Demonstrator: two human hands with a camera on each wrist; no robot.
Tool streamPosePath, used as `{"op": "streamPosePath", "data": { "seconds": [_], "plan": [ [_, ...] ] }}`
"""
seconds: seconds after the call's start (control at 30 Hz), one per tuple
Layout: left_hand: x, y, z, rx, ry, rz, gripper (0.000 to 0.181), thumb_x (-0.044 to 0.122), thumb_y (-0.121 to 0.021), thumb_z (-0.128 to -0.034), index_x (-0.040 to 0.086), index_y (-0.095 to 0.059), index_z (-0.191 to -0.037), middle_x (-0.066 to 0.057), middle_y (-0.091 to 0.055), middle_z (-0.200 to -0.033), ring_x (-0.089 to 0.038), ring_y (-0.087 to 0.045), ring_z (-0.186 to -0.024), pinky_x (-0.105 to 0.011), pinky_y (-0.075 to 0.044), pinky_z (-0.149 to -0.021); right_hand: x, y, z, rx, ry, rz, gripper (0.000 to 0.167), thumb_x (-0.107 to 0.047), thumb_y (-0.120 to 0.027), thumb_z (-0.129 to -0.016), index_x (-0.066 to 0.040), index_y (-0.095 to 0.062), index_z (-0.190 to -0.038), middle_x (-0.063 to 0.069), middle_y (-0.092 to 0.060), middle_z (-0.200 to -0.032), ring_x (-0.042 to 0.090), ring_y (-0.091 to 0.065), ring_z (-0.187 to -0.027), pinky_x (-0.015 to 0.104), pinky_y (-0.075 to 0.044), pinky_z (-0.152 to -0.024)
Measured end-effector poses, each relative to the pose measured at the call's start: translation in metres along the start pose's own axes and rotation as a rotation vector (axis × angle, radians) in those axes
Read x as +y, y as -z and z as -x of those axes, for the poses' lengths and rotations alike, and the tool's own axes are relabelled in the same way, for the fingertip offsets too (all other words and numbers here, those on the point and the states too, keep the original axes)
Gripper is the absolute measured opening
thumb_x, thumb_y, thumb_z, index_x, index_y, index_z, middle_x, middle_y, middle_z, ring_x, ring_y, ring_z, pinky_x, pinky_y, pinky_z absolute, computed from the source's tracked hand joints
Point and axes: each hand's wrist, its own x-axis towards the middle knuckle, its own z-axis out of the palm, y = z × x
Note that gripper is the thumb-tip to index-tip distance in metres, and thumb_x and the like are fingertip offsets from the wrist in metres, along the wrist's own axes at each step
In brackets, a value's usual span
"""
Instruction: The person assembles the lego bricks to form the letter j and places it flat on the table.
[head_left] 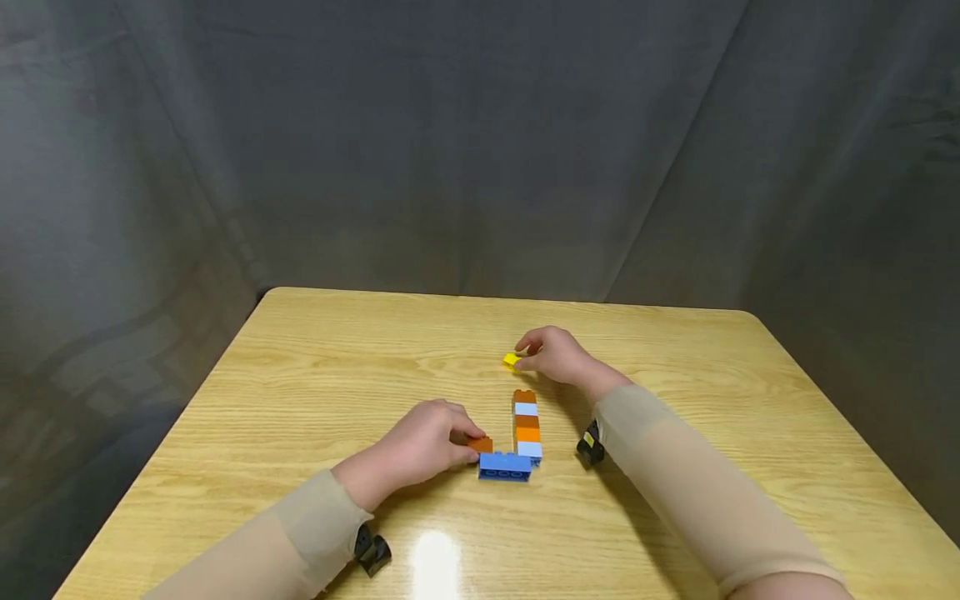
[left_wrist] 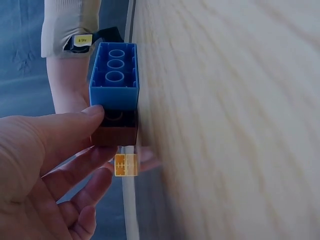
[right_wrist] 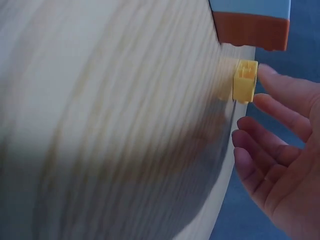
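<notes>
Between thumb and forefinger, my left hand (head_left: pixel 426 442) pinches a brown-orange toy brick (head_left: pixel 482 445) on the table. A blue brick (head_left: pixel 505 467), its hollow underside toward me, stands right by it; the left wrist view shows the blue brick (left_wrist: pixel 114 75) above the brown one (left_wrist: pixel 115 135) and the thumb at their border. Farther back, my right hand (head_left: pixel 557 354) is at a small yellow brick (head_left: pixel 512 361). Its thumb and forefinger tips lie apart at one side of the yellow brick (right_wrist: pixel 245 82); whether they touch it is hard to tell.
A row of orange, brown and pale blue bricks (head_left: pixel 527 423) runs away from me between the hands, with its near end by the blue brick. The wooden table (head_left: pixel 360 350) ends at a dark grey curtain (head_left: pixel 450 167). Both wrists carry small black cameras (head_left: pixel 591 444).
</notes>
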Motion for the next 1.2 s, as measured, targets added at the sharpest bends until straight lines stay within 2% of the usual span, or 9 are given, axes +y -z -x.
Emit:
{"op": "streamPosePath", "data": {
  "seconds": [0.27,0.43,0.57,1.0,1.2],
  "plan": [
    [0.002,0.000,0.001,-0.011,0.026,0.017,0.022,0.020,-0.079,-0.0856,0.019,-0.078,-0.107,0.017,-0.065,-0.093,-0.007,-0.056,-0.089,-0.031,-0.046,-0.080,-0.004,-0.003,0.001,0.015,0.014,0.010,0.018,-0.007,-0.076,-0.086,-0.004,-0.074,-0.103,0.006,-0.065,-0.094,0.022,-0.054,-0.082,0.034,-0.047,-0.073],
    [0.002,-0.001,0.001,-0.009,0.021,0.017,0.022,0.020,-0.079,-0.0856,0.018,-0.078,-0.107,0.016,-0.066,-0.094,-0.008,-0.057,-0.090,-0.032,-0.047,-0.081,-0.005,-0.004,0.003,0.015,0.004,0.008,0.013,-0.003,-0.075,-0.086,-0.005,-0.074,-0.099,0.005,-0.066,-0.093,0.022,-0.055,-0.082,0.034,-0.048,-0.075],
    [0.001,0.000,0.001,-0.007,0.017,0.016,0.021,0.019,-0.079,-0.0854,0.018,-0.078,-0.107,0.014,-0.067,-0.095,-0.010,-0.057,-0.091,-0.033,-0.047,-0.081,-0.004,-0.003,0.007,0.009,0.006,-0.009,0.012,-0.002,-0.075,-0.085,-0.005,-0.074,-0.097,0.004,-0.066,-0.091,0.021,-0.056,-0.080,0.033,-0.048,-0.072],
    [0.001,0.001,0.001,-0.009,0.018,-0.001,0.021,0.019,-0.079,-0.0853,0.018,-0.078,-0.106,0.013,-0.067,-0.095,-0.011,-0.058,-0.091,-0.034,-0.047,-0.081,-0.006,0.000,0.022,-0.105,-0.007,-0.082,0.011,0.004,-0.074,-0.084,-0.005,-0.072,-0.090,0.005,-0.063,-0.083,0.022,-0.053,-0.075,0.033,-0.047,-0.069],
    [0.001,0.002,0.002,-0.012,0.029,0.008,0.022,0.019,-0.079,-0.0851,0.017,-0.078,-0.107,0.012,-0.067,-0.095,-0.011,-0.057,-0.090,-0.033,-0.046,-0.079,-0.005,-0.001,0.024,-0.120,-0.003,-0.109,0.012,0.005,-0.074,-0.084,-0.005,-0.070,-0.089,0.006,-0.062,-0.080,0.021,-0.053,-0.071,0.033,-0.048,-0.068]
  ]
}}
